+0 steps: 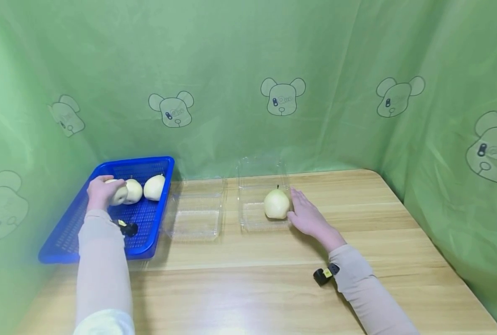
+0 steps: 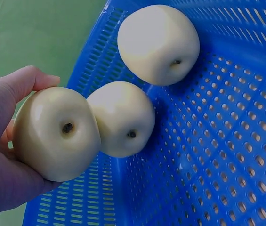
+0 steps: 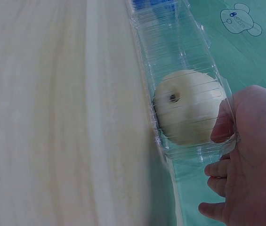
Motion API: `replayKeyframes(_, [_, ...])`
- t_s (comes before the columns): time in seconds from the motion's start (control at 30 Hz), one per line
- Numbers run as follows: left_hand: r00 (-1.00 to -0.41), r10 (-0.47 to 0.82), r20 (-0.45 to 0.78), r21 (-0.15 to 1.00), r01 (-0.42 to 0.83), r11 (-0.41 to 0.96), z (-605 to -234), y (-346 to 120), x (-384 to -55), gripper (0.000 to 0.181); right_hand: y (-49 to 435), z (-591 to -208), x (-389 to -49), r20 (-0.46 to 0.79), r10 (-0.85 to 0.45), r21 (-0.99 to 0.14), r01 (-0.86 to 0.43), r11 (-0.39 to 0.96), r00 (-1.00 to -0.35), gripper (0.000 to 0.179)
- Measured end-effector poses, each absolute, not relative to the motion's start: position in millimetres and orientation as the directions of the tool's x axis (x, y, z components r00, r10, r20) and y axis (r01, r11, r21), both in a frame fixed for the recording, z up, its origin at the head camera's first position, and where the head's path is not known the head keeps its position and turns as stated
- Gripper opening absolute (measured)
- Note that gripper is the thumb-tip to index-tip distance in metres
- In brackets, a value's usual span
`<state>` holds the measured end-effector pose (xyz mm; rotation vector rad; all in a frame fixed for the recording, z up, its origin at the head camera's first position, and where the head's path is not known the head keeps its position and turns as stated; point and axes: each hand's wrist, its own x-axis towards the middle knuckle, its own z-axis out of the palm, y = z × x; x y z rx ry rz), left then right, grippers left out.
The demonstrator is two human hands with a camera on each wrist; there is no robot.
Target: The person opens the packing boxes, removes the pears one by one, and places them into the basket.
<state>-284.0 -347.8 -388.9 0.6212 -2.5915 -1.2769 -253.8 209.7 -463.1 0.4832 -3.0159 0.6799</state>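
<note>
In the left wrist view my left hand [image 2: 5,155] grips a pale yellow pear [image 2: 48,146], thumb on one side and fingers partly hidden behind it. Two more pears, a near one [image 2: 118,113] and a farther one [image 2: 156,42], sit in the blue perforated basket [image 2: 208,122]. My right hand [image 1: 308,217] rests at the right side of a clear plastic container [image 1: 248,223], fingers straight along its wall. Inside that container, toward its right end, stands a single pear [image 1: 276,204], stem up. Through the clear plastic, the right wrist view shows my thumb [image 3: 222,128] beside this pear.
Between the basket and the right container stands another clear plastic container [image 1: 195,223] with its lid raised. Green curtains [image 1: 231,56] printed with bear heads surround the wooden table [image 1: 248,288] at the back and sides.
</note>
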Motion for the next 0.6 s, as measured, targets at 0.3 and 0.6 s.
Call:
replayKeyframes(0.3, [-0.887,-0.462,-0.01,0.793,-0.289,0.536,-393.0,-348.6,-283.7,0.065,210.3,-461.9,-253.8,0.076,-0.292,-0.413,-0.296,0.861,-0.953,0.075])
replayKeyframes(0.6, [-0.883,-0.468,-0.046,0.782,-0.323,0.532,-399.3,-353.7,-284.5,0.065,208.5,-460.5,-252.7,0.072,-0.292,-0.427,-0.294,0.855,-0.954,0.076])
